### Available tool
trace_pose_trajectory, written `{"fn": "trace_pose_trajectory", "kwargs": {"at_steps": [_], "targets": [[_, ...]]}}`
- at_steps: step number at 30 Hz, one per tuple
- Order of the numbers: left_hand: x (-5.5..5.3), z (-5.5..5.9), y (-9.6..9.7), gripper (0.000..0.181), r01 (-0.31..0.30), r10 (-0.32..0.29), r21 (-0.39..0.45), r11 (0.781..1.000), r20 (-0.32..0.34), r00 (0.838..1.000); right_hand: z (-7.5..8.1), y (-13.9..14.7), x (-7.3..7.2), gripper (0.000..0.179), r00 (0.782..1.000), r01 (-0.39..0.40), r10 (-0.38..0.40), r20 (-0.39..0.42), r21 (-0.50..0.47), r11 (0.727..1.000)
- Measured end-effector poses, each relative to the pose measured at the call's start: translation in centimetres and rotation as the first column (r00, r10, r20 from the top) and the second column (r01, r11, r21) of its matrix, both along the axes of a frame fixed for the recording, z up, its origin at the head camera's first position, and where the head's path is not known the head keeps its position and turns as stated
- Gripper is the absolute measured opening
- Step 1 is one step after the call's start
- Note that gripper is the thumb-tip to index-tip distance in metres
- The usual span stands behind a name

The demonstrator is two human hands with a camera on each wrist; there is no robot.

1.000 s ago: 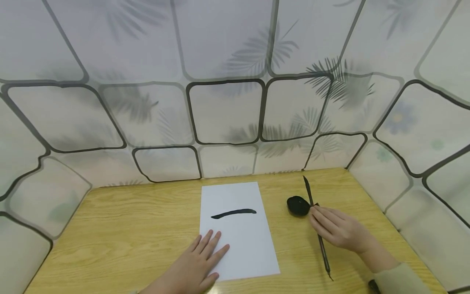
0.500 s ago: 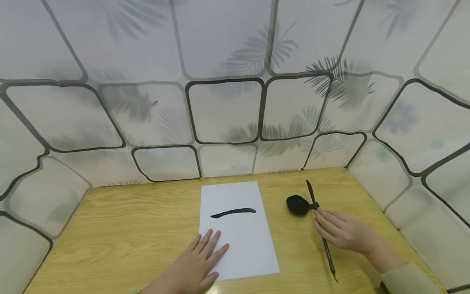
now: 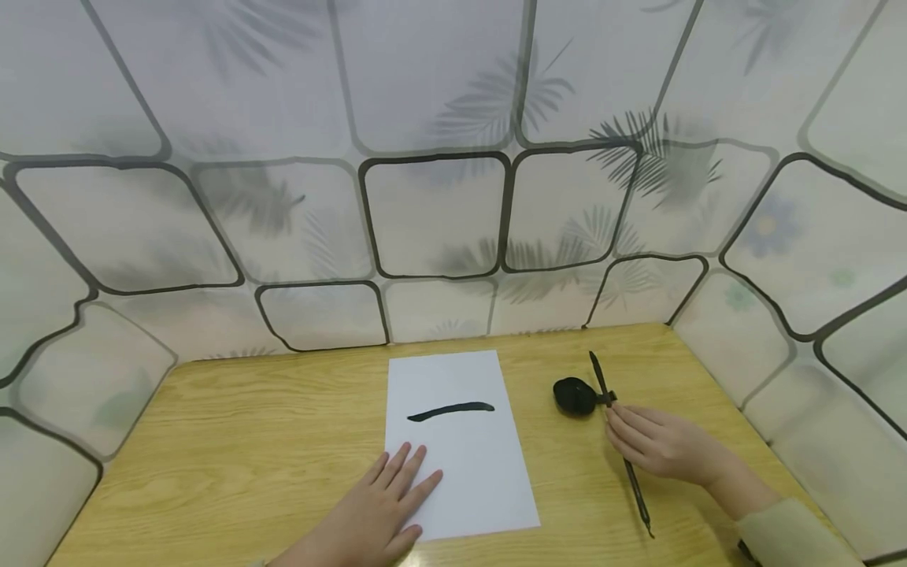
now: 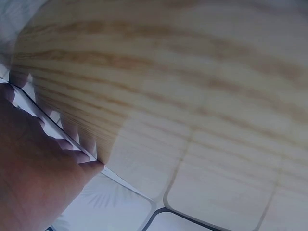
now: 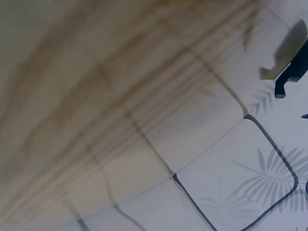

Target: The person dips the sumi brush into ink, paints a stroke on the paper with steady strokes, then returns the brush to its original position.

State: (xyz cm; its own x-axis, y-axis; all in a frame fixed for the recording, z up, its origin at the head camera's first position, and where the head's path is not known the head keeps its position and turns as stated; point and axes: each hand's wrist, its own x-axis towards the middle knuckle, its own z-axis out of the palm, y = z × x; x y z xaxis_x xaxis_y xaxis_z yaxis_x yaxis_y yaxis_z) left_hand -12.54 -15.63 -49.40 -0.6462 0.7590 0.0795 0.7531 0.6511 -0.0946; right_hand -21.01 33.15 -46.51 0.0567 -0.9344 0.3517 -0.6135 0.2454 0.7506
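A sheet of white paper (image 3: 468,472) lies on the wooden table, marked with one black brush stroke (image 3: 450,411). My left hand (image 3: 375,504) rests flat with spread fingers on its lower left part. In the left wrist view the same hand (image 4: 43,163) shows fingers along the paper's edge. To the right, my right hand (image 3: 659,445) pinches the dark handle of a writing brush (image 3: 636,490). Its pointed bristles face away from me and a small hanging loop is at the near end. The brush crosses the short stub of a black ink dish (image 3: 575,396).
Yellow wood-grain table (image 3: 248,441) extends to the left of the paper. Patterned fabric walls (image 3: 439,213) enclose the table at the back and both sides. Part of a dark object (image 3: 745,550) shows below the right sleeve. The black dish (image 5: 293,65) appears at the right wrist view's edge.
My right hand has shifted slightly right and toward me with the brush, uncovering more of the dish's stub. My left hand and the paper have stayed in place.
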Motion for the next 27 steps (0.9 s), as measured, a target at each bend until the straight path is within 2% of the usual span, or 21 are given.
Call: {"fn": "trace_pose_trajectory", "kwargs": {"at_steps": [5, 11, 19, 27], "targets": [[0.0, 0.0, 0.1, 0.062, -0.011, 0.011, -0.006, 1.000, 0.018, 1.000, 0.0, 0.0, 0.0, 0.050, 1.000, 0.018, -0.018, 0.004, 0.038, 0.999], [0.1, 0.1, 0.1, 0.062, -0.001, 0.001, -0.012, 1.000, -0.037, 0.999, -0.4, 0.3, -0.3, 0.052, 1.000, 0.002, -0.003, 0.026, 0.035, 0.999], [0.1, -0.1, 0.1, 0.062, -0.005, 0.005, -0.004, 1.000, -0.014, 1.000, -0.8, 0.5, -0.6, 0.056, 0.999, 0.001, -0.003, 0.039, 0.050, 0.999], [0.0, -0.5, 0.0, 0.062, 0.014, -0.014, 0.002, 1.000, -0.077, 0.997, -1.0, 0.9, -0.9, 0.062, 0.998, 0.007, -0.010, 0.070, 0.045, 0.999]]}}
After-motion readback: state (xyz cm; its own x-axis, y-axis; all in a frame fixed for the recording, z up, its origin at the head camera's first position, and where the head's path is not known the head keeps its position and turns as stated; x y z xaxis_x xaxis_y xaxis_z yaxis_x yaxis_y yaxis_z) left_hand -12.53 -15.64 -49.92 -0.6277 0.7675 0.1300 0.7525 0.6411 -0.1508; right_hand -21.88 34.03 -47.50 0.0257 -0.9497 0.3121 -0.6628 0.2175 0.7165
